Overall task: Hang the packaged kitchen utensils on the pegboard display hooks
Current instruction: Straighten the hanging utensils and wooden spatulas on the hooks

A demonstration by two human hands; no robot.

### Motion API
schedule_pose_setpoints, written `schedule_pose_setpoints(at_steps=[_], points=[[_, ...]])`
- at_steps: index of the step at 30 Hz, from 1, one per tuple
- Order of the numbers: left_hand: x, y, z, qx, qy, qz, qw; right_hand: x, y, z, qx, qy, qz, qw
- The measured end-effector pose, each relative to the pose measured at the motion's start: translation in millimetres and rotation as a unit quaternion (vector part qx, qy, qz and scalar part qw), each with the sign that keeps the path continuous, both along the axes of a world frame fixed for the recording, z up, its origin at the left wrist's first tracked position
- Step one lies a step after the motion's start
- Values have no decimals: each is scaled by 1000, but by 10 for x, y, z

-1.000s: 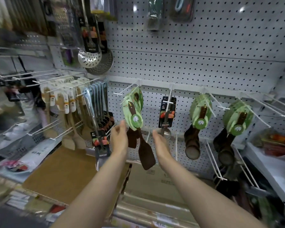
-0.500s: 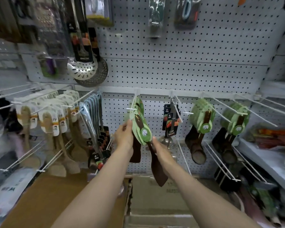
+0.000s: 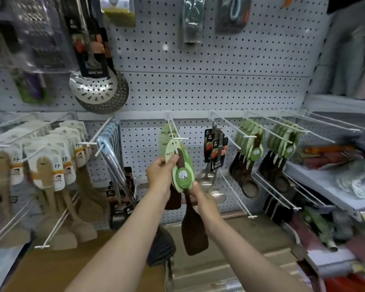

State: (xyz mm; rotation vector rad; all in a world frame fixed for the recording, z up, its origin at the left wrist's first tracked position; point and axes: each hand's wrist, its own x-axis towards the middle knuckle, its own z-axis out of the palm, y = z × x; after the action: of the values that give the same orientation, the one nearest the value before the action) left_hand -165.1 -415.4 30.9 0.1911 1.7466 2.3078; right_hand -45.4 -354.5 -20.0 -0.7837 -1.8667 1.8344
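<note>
The dark brown wooden spatula with the green oval card sleeve (image 3: 182, 175) looks light and stiff, though the card probably bends easily, so holding by the card near its hang hole makes sense. It's right at the white wire hook (image 3: 174, 128). Left hand (image 3: 160, 172) pinches the card's upper edge, right hand (image 3: 199, 198) grips the handle below; both forearms reach up.

skimmer card (image 3: 92, 57): "HONG JAYU" | wooden spatula sleeves (image 3: 66, 165): one Chinese character | other print unreadable

right shelf goods (image 3: 333, 157) blurred | top packages (image 3: 191, 17) cut off
</note>
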Motion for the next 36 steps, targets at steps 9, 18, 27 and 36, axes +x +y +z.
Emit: schedule_pose_setpoints(at_steps=[9,18,27,36], points=[[-161,-94,2,-5,3,-44,999,-128,-228,-92,-19,4,-31,999],[-213,-53,12,25,-15,-63,998,-291,-159,-58,-36,-42,-23,998],[-278,-84,31,18,-11,-74,997,-403,-169,-88,-53,-16,-49,997],[-334,-79,-4,7,-2,-81,997,-503,-184,-105,-47,-14,-31,998]])
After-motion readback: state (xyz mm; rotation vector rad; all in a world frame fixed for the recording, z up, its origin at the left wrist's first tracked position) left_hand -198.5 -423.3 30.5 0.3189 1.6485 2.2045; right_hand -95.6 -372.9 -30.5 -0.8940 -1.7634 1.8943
